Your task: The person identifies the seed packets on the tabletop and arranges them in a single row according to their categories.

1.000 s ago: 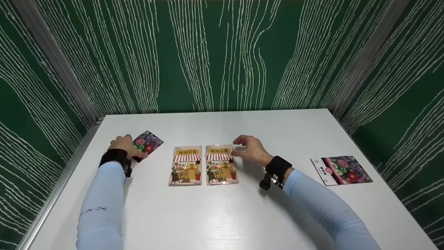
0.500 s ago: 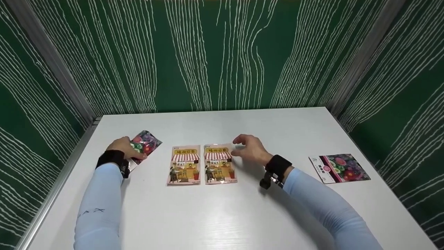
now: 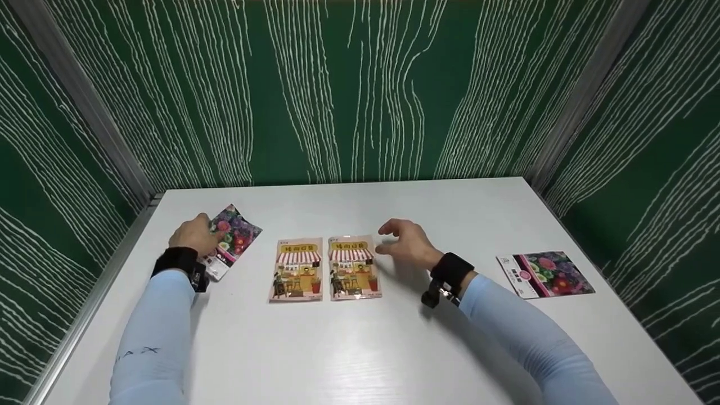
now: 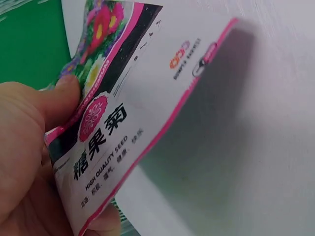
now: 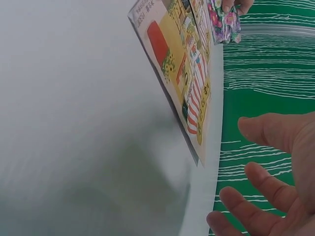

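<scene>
Where the left hand (image 3: 194,236) pinches: on the flower packet (image 3: 239,233) at the left of the head view, thumb (image 4: 66,96) on the front, fingers (image 4: 107,222) tucked behind.
Packet's feel: looks light, thin and bendy, and a bit shiny, so it may slip or crease.
Good holding spot: probably flat along one edge, not squeezed hard.
Packet's lean: tilted, and its pink edge seems lifted off the white surface (image 3: 315,349).
Right hand (image 3: 413,244): fingers spread, holding nothing, just beside the shop packet (image 3: 355,270) near the middle of the head view.
</scene>
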A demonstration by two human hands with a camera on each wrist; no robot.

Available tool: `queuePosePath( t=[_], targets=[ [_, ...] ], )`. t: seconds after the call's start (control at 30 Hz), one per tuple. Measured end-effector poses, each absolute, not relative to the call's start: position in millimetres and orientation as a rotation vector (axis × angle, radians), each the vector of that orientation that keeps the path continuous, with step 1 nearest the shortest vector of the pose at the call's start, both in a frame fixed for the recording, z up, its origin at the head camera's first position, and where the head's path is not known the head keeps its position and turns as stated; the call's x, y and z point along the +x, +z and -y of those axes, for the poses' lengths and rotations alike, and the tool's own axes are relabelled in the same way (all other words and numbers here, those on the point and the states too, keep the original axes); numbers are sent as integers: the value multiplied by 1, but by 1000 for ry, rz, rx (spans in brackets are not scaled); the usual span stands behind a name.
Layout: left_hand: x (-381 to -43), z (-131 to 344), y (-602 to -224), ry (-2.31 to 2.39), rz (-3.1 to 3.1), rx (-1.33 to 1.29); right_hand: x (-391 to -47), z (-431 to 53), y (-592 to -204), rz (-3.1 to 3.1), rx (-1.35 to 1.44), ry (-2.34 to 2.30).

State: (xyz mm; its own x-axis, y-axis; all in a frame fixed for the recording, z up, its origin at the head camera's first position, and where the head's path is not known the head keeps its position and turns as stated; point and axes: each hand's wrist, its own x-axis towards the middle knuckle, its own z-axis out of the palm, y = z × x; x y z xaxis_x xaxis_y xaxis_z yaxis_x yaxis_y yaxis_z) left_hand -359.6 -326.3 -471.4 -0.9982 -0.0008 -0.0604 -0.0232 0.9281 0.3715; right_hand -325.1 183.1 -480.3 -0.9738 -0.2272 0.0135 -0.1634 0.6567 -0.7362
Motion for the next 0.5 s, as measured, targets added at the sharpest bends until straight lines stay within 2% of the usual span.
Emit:
queuePosePath(
  t=[0.5],
  targets=[
    [-348, 318, -462, 903, -3152, -47, -324, -182, -480, -2783, -332, -1225]
  ],
)
